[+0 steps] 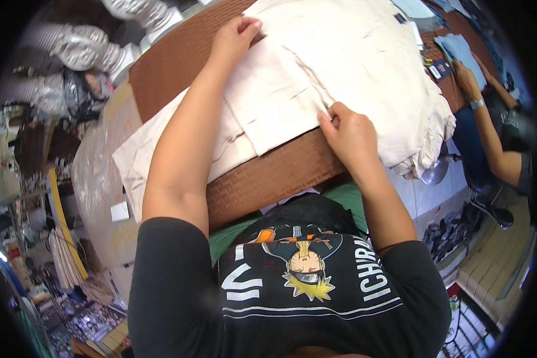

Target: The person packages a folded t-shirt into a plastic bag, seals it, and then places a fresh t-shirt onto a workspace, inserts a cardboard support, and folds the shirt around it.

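A cream cloth piece lies partly folded on the brown woven-pattern table, a seam or fold running across it. At its far left corner my left hand is closed, fingers pinched on the cloth's edge. My right hand pinches the near right edge between thumb and fingers, close to the table's front. Right of the piece spreads a large heap of cream fabric, gathered and wrinkled at its right end. More cream cloth lies under and beyond my left forearm.
On the right, another person's hand rests at a blue cloth on the table. A plastic-covered surface with a small white square stands at left. White ornate balusters stand at the far left. A metal bowl-like object is below the heap.
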{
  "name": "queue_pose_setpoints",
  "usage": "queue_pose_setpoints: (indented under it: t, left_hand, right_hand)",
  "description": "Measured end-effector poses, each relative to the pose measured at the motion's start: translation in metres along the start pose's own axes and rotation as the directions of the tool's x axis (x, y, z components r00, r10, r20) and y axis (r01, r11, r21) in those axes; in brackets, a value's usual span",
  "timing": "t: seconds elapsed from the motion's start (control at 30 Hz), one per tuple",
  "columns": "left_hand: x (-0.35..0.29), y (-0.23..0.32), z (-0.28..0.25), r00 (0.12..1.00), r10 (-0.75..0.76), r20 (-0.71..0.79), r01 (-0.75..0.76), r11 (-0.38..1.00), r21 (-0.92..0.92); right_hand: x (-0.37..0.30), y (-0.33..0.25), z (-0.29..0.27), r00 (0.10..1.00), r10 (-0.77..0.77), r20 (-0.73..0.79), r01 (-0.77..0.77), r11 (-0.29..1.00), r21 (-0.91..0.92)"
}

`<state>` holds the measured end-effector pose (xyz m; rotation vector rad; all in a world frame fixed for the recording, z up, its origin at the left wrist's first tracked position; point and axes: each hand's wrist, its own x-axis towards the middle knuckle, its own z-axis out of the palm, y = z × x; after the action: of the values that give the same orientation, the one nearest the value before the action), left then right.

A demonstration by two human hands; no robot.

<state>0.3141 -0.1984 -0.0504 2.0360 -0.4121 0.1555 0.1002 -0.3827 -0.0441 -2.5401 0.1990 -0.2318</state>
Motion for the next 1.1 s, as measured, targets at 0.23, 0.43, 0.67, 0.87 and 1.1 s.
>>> queue_pose_setpoints:
  t: [0.23,0.43,0.67,0.87,1.1]
  left_hand:
    - [-0.030,0.009,-0.075,0.937,-0.309,0.162,0.235,0.902,0.362]
    - [-0.057,-0.010,-0.079,0.923,-0.361,0.133,0.291,0.881,0.374]
    - [-0.093,0.031,-0.058,0.996,0.090,0.028,-0.089,0.792,0.605]
    - [-0.139,0.011,-0.021,0.997,-0.012,0.081,-0.056,0.615,0.786]
    - [-0.140,-0.001,-0.019,0.994,-0.039,0.101,-0.051,0.654,0.755]
  right_hand:
    - [0.011,-0.012,-0.007,1.000,0.021,0.020,-0.020,0.999,-0.030]
    - [0.024,-0.018,-0.002,1.000,-0.024,-0.012,0.022,0.989,-0.146]
    - [0.054,-0.044,0.002,0.777,-0.552,-0.301,0.542,0.831,-0.125]
    - [0.090,-0.061,0.081,0.721,-0.693,0.001,0.631,0.655,-0.414]
    - [0.100,-0.037,0.085,0.854,-0.519,0.048,0.455,0.698,-0.553]
